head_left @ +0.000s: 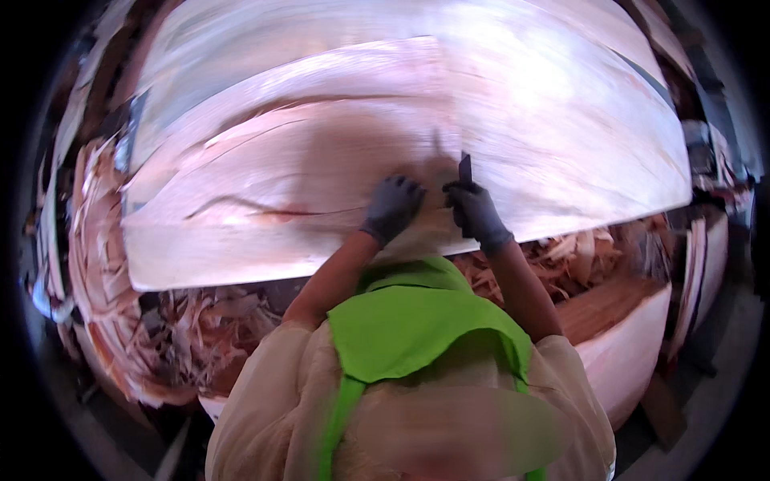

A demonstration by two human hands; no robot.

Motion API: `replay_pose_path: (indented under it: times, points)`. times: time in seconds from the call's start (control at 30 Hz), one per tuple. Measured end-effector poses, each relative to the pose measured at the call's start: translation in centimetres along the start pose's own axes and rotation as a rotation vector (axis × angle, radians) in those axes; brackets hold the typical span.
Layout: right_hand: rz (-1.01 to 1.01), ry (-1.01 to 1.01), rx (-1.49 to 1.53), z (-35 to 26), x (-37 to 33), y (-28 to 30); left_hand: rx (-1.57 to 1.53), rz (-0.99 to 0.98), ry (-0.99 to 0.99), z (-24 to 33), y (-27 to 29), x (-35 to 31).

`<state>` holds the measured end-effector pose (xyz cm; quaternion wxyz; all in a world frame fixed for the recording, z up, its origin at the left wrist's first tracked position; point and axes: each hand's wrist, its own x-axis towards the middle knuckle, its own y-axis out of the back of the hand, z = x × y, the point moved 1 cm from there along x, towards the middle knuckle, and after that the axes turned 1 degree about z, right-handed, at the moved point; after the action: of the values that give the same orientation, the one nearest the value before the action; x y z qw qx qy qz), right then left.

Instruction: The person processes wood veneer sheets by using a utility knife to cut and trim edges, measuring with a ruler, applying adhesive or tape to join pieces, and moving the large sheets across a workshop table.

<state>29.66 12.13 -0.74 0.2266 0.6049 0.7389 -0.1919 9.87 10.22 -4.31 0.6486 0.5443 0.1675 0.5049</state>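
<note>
A pale wood veneer sheet point(265, 168), with long splits and wavy grain, lies on a larger stack of pale veneer point(561, 136). My left hand point(393, 207), in a dark grey glove, rests on the sheet near its front right part. Its fingers are slightly bent and hold nothing that I can see. My right hand point(475, 212), gloved the same way, is closed around a flat dark blade, apparently a knife point(465, 167). The blade points away from me, beside the sheet's straight right edge. Its handle is hidden in my fist.
Torn veneer scraps point(208, 333) lie heaped below the stack's front edge at left, with more shavings point(573, 256) at right. Bent veneer strips point(100, 272) hang at the far left. A pale, curved wooden piece point(622, 345) stands close to my right side.
</note>
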Motion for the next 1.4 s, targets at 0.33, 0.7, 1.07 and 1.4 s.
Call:
replay_pose_path:
  times: [0.33, 0.7, 1.07, 1.4]
  points:
    - [-0.117, -0.065, 0.329, 2.8, 4.8, -4.1, 0.149, 0.011, 0.204, -1.3, 8.5, -7.7]
    - [-0.091, -0.09, 0.223, 1.9, 4.2, -4.4, 0.515, 0.276, 0.547, -8.8, 20.2, -15.9]
    - [-0.097, -0.129, 0.089, 2.4, 5.4, -3.4, 0.666, 0.089, 0.616, -14.5, 19.4, -19.3]
    - [-0.007, -0.134, 0.181, 1.9, 4.4, -4.3, -0.223, 1.412, 1.133, -19.8, 30.8, -35.8]
